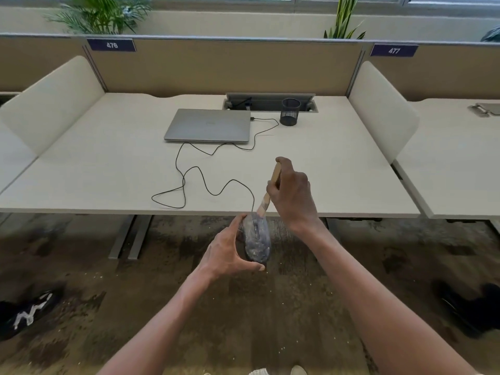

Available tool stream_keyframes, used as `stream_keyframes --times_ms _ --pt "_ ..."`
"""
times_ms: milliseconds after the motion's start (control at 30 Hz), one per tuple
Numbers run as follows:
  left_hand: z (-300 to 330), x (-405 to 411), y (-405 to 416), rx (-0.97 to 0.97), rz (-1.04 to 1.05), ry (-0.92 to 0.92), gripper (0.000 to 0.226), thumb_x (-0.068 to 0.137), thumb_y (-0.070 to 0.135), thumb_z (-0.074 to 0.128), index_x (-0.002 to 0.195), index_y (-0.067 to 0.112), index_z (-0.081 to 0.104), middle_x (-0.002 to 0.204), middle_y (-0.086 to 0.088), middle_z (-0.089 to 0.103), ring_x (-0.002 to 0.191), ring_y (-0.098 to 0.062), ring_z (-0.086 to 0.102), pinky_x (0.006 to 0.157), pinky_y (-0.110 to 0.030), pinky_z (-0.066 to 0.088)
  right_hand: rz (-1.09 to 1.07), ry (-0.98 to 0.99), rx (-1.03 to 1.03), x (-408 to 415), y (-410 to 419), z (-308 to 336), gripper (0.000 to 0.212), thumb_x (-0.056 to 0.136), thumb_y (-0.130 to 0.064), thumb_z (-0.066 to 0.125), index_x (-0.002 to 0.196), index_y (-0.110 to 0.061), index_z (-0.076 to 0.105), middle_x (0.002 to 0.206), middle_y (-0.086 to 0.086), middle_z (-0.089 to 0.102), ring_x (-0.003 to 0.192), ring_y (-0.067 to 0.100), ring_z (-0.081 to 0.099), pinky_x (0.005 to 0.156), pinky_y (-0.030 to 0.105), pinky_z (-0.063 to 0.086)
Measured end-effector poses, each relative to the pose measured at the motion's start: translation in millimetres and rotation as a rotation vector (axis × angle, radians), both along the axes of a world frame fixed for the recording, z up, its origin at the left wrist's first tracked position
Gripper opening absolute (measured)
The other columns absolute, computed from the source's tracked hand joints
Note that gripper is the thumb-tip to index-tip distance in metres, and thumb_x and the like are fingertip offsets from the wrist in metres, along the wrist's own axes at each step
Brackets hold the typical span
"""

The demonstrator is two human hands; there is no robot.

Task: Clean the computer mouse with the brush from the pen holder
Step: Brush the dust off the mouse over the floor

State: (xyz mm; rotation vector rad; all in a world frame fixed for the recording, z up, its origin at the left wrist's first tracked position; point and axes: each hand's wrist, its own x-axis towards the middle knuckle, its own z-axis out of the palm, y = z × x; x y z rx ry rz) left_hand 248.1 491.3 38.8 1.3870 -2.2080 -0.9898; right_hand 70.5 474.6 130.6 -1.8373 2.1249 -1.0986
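Note:
A dark computer mouse (256,239), dusted with pale powder, is held in the air just in front of the desk's front edge. My left hand (227,253) grips it from the left and below, thumb at its lower end. My right hand (293,193) holds a wooden-handled brush (267,196) tilted down, its bristle end touching the mouse's top near the wheel. The mouse's black cable (203,182) snakes across the desk to the laptop. A black mesh pen holder (290,111) stands at the back of the desk.
A shut grey laptop (208,125) lies at the back middle of the pale desk (81,171). Padded dividers (378,109) flank the desk on both sides. Pale specks lie on the brown carpet (270,293) below. Dark shoes (24,312) sit on the floor at left and right.

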Motion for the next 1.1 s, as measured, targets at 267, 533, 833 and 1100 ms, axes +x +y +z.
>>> stream_keyframes --times_ms 267,533,833,1100 --pt "-2 -6 -5 -0.018 -0.008 0.015 0.127 0.052 0.058 0.092 0.154 0.03 0.023 0.138 -0.004 0.061 0.12 -0.02 0.061 0.104 -0.046 0.052 -0.012 -0.027 0.046 -2 -7 4 0.05 0.092 -0.006 0.065 0.138 -0.003 0.047 0.079 0.015 0.071 0.073 0.031 0.068 0.07 0.036 0.058" --pt "-5 -8 -7 -0.01 -0.012 0.03 0.127 0.053 0.055 0.094 0.155 0.027 0.022 0.14 -0.006 0.06 0.126 -0.022 0.057 0.107 -0.049 0.049 -0.059 -0.052 0.036 -12 -9 5 0.05 0.091 -0.006 0.064 0.138 -0.003 0.048 0.079 0.015 0.071 0.073 0.033 0.069 0.076 0.043 0.059" --pt "-10 -5 -6 -0.024 -0.009 0.046 0.129 0.054 0.054 0.094 0.156 0.027 0.019 0.147 -0.009 0.053 0.131 -0.024 0.054 0.112 -0.049 0.044 -0.083 -0.033 0.035 -19 -1 2 0.052 0.094 -0.008 0.064 0.142 -0.003 0.044 0.088 0.02 0.073 0.082 0.036 0.072 0.081 0.046 0.059" --pt "-13 -5 -4 -0.038 0.001 0.034 0.131 0.053 0.056 0.093 0.157 0.028 0.018 0.147 -0.008 0.054 0.131 -0.025 0.053 0.112 -0.046 0.044 -0.068 0.011 0.044 -16 9 2 0.051 0.096 -0.01 0.063 0.143 -0.003 0.043 0.086 0.019 0.072 0.08 0.035 0.072 0.076 0.044 0.061"
